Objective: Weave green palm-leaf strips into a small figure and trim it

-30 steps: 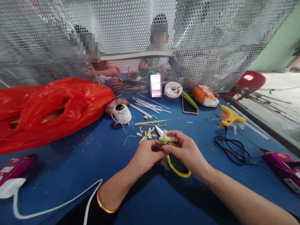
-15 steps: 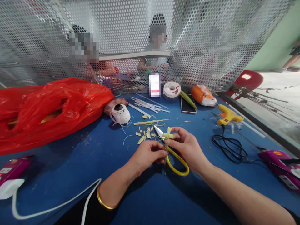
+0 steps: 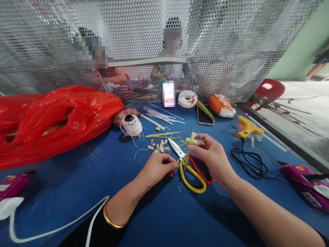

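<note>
My right hand (image 3: pixel 209 151) pinches a small pale-green piece of folded leaf strip (image 3: pixel 191 140), with thin ends hanging from it, just above the scissors. My left hand (image 3: pixel 161 165) is closed, thumb and forefinger pressed together beside the scissors' pivot; whatever is between those fingertips is too small to make out. Under and between both hands lie the scissors (image 3: pixel 177 149), their blades pointing away to the left, with one yellow and one red handle loop. Beyond the blades are scattered leaf scraps (image 3: pixel 161 146) and a longer leaf strip (image 3: pixel 164 134).
A red plastic bag (image 3: pixel 87 103) covers the left side. Behind are white thread (image 3: pixel 131 127), white sticks (image 3: pixel 161 115), a ribbon spool (image 3: pixel 187 99) and a phone (image 3: pixel 203 116). Rightward lie a yellow glue gun (image 3: pixel 249 127), its black cord and a purple power strip (image 3: pixel 303 185).
My hands have drawn apart. The right hand has moved right with the folded leaf piece, and the left has come slightly left. The scissors' red handle now shows.
</note>
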Available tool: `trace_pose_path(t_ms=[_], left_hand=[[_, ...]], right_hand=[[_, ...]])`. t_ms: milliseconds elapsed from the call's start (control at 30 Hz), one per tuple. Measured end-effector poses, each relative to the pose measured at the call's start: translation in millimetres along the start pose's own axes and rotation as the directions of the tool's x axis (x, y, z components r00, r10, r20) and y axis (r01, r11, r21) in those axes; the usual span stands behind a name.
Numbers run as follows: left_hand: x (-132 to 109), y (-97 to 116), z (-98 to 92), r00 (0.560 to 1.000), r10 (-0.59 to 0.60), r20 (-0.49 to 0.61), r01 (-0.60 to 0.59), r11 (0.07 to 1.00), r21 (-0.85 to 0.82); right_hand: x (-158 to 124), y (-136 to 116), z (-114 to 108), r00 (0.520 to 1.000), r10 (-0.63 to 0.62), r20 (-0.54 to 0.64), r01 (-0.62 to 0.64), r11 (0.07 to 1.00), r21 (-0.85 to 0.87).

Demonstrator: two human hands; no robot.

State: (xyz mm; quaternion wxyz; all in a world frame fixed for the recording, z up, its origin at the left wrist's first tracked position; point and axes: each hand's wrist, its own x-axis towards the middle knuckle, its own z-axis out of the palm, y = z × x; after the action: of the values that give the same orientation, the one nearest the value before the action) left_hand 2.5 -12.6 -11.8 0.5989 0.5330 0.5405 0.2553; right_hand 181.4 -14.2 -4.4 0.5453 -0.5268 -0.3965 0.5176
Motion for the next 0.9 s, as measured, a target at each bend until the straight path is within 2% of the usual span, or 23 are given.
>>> trace_pose_path(t_ms=[100,167,233,333,467,567,733,900], left_hand=[[3,-1,-2.4,0.994,0.057,-0.098,-0.054,0.998,0.030],[3,-1,-0.8,0.989,0.088,-0.121,-0.088,0.996,0.001],[1,0,3.4,0.993,0.078,-0.084,-0.084,0.994,-0.074],[-2,1,11.4,1.000,0.016,0.017,-0.012,0.982,-0.186],[-3,-3,16.3,0.997,0.016,0.073,0.001,0.974,-0.228],[-2,-7,13.8,0.998,0.035,0.044,-0.024,0.974,-0.227],[-1,-3,6.6,0.999,-0.010,0.050,0.019,0.982,-0.190],[-2,3,5.0,0.996,0.039,-0.078,-0.065,0.927,-0.368]], right_hand=[[2,-1,-2,0.999,-0.029,-0.035,0.030,1.000,0.006],[2,0,-1,0.999,-0.029,-0.037,0.029,0.999,0.013],[1,1,1,0.999,-0.022,-0.025,0.022,1.000,0.019],[-2,3,4,1.000,0.000,0.002,0.000,0.999,0.042],[-5,6,7,0.999,0.039,0.030,-0.040,0.997,0.062],[-6,7,7,0.999,0.036,0.034,-0.038,0.997,0.059],[-5,9,7,0.996,0.081,0.031,-0.083,0.992,0.090],[-6,8,8,0.994,0.088,0.061,-0.091,0.995,0.046]])
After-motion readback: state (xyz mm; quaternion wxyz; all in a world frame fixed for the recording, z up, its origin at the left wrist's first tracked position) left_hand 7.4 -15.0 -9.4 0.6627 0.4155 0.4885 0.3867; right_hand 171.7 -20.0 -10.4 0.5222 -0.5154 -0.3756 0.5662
